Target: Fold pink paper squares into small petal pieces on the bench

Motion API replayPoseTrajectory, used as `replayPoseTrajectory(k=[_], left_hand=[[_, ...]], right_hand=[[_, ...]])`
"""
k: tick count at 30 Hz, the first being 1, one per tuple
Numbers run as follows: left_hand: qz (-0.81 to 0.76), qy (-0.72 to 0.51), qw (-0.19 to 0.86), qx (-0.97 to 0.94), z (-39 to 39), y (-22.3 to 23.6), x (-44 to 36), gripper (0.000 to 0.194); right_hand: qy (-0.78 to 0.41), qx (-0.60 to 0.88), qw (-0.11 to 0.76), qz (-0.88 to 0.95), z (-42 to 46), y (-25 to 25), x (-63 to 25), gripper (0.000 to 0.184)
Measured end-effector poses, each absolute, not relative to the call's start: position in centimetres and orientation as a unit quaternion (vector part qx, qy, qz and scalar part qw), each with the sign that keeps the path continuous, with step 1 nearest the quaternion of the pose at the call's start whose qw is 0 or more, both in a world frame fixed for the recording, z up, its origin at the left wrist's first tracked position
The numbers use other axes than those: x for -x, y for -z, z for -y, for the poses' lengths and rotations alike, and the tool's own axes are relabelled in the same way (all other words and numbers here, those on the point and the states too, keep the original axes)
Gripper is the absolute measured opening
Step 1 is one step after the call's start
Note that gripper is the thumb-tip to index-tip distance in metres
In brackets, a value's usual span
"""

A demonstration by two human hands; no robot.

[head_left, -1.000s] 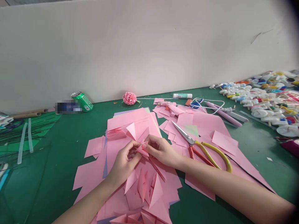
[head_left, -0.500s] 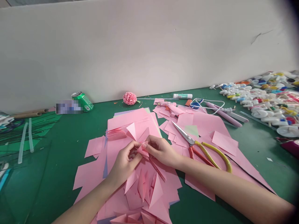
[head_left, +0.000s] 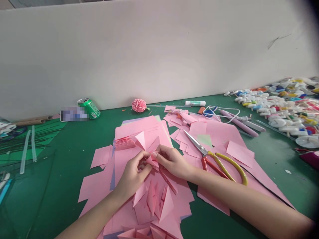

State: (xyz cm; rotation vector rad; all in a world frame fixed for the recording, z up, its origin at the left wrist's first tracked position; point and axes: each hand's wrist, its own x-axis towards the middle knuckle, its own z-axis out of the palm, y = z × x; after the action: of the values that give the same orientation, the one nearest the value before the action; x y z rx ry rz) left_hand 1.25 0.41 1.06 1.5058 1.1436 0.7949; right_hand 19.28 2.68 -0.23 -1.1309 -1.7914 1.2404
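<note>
Between my left hand point(head_left: 134, 171) and my right hand point(head_left: 173, 162) is a small folded piece of pink paper point(head_left: 153, 161). Both hands pinch it, the right thumb lying across its upper part. My left fingertips are partly hidden behind the paper. Beneath the hands lies a pile of pink sheets point(head_left: 124, 159) with a stack of small pink squares point(head_left: 124, 142) on it. Several folded pink paper pieces point(head_left: 155, 199) rest just below the hands, and more folded pieces point(head_left: 147, 232) lie at the bottom edge.
Scissors point(head_left: 211, 154) with red and yellow handles lie right of my hands on pink paper. Behind are a pink paper ball point(head_left: 139, 105), a glue stick point(head_left: 195, 103) and a green can point(head_left: 89, 108). A glue gun point(head_left: 239, 122) and many plastic pieces point(head_left: 281, 106) are at right.
The whole view has shifted very slightly. Both hands keep their pinch on the folded pink paper, with almost no movement.
</note>
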Motion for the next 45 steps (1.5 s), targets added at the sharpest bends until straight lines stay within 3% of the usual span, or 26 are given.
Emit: replayPoseTrajectory(k=[12, 25, 45], left_hand=[[-0.482, -0.336, 0.511, -0.627, -0.38, -1.33, -1.35, 0.004], [-0.500, -0.359, 0.524, -0.589, -0.20, -1.78, -1.17, 0.028], [-0.508, -0.364, 0.531, -0.572, -0.65, -1.52, -1.08, 0.022]], right_hand=[[-0.459, 0.431, 0.332, 0.702, -2.74, 0.33, -19.39, 0.029], [-0.496, 0.426, 0.354, 0.669, -2.71, 0.15, -19.16, 0.033], [-0.557, 0.405, 0.374, 0.622, -2.65, -0.44, -19.31, 0.046]])
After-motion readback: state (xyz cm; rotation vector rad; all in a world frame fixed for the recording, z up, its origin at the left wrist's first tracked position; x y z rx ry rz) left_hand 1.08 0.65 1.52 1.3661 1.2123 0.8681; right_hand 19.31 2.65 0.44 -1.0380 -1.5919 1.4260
